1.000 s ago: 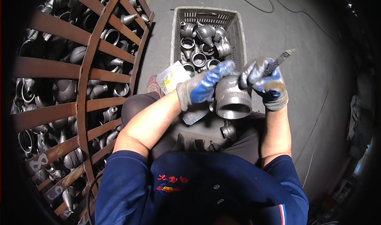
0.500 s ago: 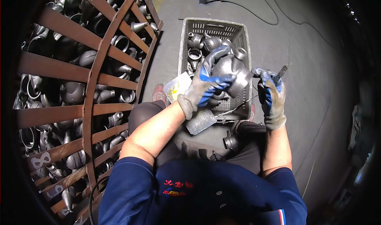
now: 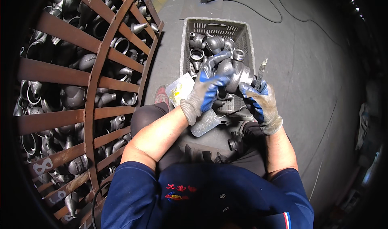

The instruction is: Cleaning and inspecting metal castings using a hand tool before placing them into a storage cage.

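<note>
My left hand [image 3: 203, 92], in a grey glove with a blue palm, grips a grey metal casting [image 3: 238, 77] with a rounded body and short round necks. The casting is held over the near part of a grey plastic crate [image 3: 184, 41]. A narrow, flat, dark file [image 3: 261, 72] with a pale tip sticks up from my gloved right hand [image 3: 262, 106]. My right fingers are closed around it, close by the casting's right end. Inside the crate lie several more castings [image 3: 215, 43].
At the left stands a curved, rusty-brown metal cage [image 3: 91, 91] filled with similar castings [image 3: 72, 95]. By the crate's near left corner is a pale slab [image 3: 182, 87] with yellow marks. A black cable [image 3: 279, 17] runs over the grey floor [image 3: 311, 67] from a dark post.
My right hand has moved left with the file, up to the casting. The casting has turned in my left hand, and its small neck now points up.
</note>
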A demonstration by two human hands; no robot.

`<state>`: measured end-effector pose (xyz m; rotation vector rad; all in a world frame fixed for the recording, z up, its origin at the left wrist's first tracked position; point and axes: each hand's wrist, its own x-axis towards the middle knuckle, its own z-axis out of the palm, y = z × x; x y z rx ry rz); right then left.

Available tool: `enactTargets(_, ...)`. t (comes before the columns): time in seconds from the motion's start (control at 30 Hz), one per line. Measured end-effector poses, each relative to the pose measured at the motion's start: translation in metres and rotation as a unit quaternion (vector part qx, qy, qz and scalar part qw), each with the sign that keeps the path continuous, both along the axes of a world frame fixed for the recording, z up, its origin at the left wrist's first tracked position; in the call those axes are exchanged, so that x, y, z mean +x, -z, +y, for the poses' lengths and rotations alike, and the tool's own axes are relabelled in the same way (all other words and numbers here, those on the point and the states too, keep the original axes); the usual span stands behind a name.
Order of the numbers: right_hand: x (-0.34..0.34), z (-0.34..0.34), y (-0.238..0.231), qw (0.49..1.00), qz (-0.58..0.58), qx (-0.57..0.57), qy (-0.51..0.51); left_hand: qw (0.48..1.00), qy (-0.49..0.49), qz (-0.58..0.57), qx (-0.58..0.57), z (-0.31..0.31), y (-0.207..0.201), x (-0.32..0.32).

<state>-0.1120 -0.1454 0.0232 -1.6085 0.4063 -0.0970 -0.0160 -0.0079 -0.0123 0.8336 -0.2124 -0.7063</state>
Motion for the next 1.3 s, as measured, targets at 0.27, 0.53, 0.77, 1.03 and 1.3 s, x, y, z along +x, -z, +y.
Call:
enactTargets(0.27,0.001,0.006,-0.007,0.994,0.037,0.102,-0.025,0.995,0.056,0.08,0.015,0.003,0.002,-0.001)
enactTargets(0.53,0.004,0.006,-0.003,0.98,0.023,0.196,-0.008,0.987,-0.009,-0.146,0.059,0.005,0.007,-0.009)
enactTargets(0.77,0.0,-0.014,0.002,0.957,0.044,0.285,-0.007,0.974,0.026,-0.175,0.143,0.0,0.008,-0.01)
enactTargets(1.03,-0.006,-0.044,0.021,0.987,-0.022,0.138,-0.08,0.997,0.065,0.033,0.004,0.0,-0.006,-0.002)
enactTargets(1.3,0.004,-0.03,-0.019,0.99,0.038,0.125,0.041,0.925,0.069,0.306,-0.213,-0.001,0.018,0.007)
